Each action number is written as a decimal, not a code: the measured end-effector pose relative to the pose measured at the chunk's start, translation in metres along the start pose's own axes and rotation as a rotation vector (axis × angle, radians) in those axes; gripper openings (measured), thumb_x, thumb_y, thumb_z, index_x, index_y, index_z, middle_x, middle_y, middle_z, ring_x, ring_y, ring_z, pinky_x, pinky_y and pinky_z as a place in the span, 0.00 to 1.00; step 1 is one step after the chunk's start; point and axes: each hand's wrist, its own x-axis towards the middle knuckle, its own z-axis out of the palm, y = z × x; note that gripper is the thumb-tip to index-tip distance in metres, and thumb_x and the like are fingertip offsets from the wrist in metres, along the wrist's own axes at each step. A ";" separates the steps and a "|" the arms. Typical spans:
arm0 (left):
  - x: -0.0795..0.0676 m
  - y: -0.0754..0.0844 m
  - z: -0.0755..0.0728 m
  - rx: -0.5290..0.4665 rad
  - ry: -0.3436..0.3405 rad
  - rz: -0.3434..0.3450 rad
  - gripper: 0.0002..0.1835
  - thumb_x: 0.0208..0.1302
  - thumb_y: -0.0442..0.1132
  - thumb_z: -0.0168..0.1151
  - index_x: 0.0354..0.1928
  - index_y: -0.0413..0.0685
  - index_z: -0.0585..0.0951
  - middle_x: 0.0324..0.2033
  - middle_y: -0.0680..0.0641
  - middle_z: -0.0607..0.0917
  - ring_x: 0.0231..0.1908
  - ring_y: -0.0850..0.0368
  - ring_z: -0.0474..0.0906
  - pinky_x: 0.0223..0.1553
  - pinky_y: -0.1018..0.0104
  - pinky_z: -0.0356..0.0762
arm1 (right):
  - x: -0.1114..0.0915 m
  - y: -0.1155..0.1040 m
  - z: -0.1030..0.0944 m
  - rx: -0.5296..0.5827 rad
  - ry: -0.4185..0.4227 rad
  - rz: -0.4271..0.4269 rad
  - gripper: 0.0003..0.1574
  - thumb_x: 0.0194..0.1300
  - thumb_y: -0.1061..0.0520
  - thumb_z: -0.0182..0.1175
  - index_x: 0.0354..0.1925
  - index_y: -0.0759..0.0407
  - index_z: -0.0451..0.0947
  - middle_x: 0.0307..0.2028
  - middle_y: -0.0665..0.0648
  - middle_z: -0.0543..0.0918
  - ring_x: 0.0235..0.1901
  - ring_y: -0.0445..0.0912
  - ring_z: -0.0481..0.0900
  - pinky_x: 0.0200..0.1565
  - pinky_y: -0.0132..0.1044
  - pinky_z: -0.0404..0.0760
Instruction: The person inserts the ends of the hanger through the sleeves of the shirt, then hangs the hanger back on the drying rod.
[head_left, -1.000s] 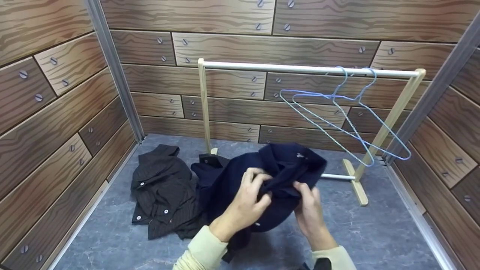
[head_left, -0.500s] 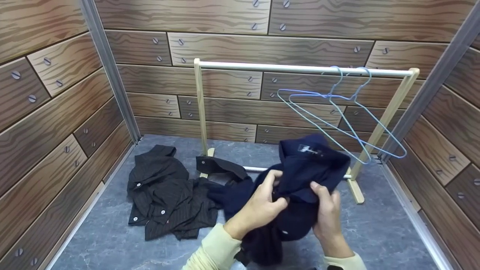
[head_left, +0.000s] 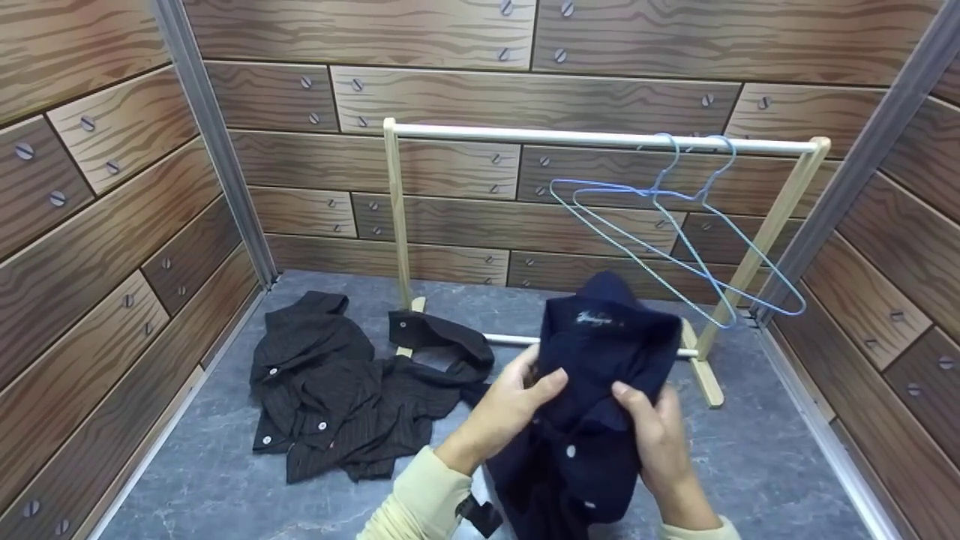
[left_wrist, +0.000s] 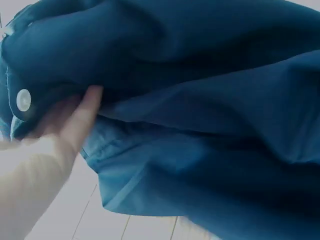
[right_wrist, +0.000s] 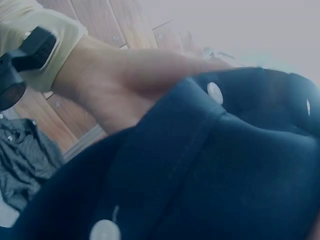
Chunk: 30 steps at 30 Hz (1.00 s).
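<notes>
"Starting with the head view: what is held, and how?"
"One navy button-up shirt [head_left: 585, 375], raised between both hands, collar uppermost. Left hand [head_left: 514, 405]: pinching, thumb on the near face. Right hand [head_left: 656, 439]: pinching likewise, presumably so that the collar stands spread."

"Surroundings?"
"One black pinstriped shirt [head_left: 345, 405], loosely heaped to the left on a grey marbled surface [head_left: 210, 465]. One clothes rack [head_left: 495, 133], behind. Two blue wire hangers [head_left: 655, 193], hooked on its rail toward the right, which lets them hang free."

"Left wrist view?"
"Fingers [left_wrist: 82, 117] against navy folds, seemingly supporting them; one white button [left_wrist: 23, 100] near."

"Right wrist view?"
"Navy placket [right_wrist: 160, 145], with white buttons; one cream sleeve [right_wrist: 67, 40]. Fingertips hidden; hold cannot be told from here."
</notes>
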 end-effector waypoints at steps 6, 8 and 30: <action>-0.001 -0.005 -0.013 0.086 0.131 -0.009 0.29 0.68 0.46 0.63 0.67 0.46 0.70 0.55 0.43 0.82 0.49 0.56 0.83 0.53 0.64 0.79 | -0.003 0.015 -0.009 -0.042 -0.025 0.070 0.07 0.70 0.66 0.49 0.39 0.68 0.74 0.31 0.56 0.86 0.32 0.46 0.85 0.38 0.36 0.83; -0.002 -0.006 -0.017 0.104 0.157 0.003 0.31 0.68 0.46 0.63 0.69 0.45 0.68 0.59 0.43 0.80 0.53 0.56 0.81 0.59 0.63 0.76 | -0.003 0.019 -0.012 -0.065 -0.004 0.098 0.07 0.71 0.65 0.49 0.41 0.68 0.73 0.32 0.56 0.85 0.33 0.45 0.85 0.39 0.36 0.83; -0.014 -0.003 -0.058 0.966 0.418 0.010 0.18 0.58 0.33 0.64 0.51 0.46 0.77 0.42 0.44 0.87 0.43 0.53 0.82 0.49 0.57 0.79 | 0.002 0.050 -0.035 -0.460 0.077 0.113 0.15 0.71 0.67 0.46 0.50 0.67 0.76 0.36 0.62 0.82 0.28 0.41 0.80 0.32 0.38 0.84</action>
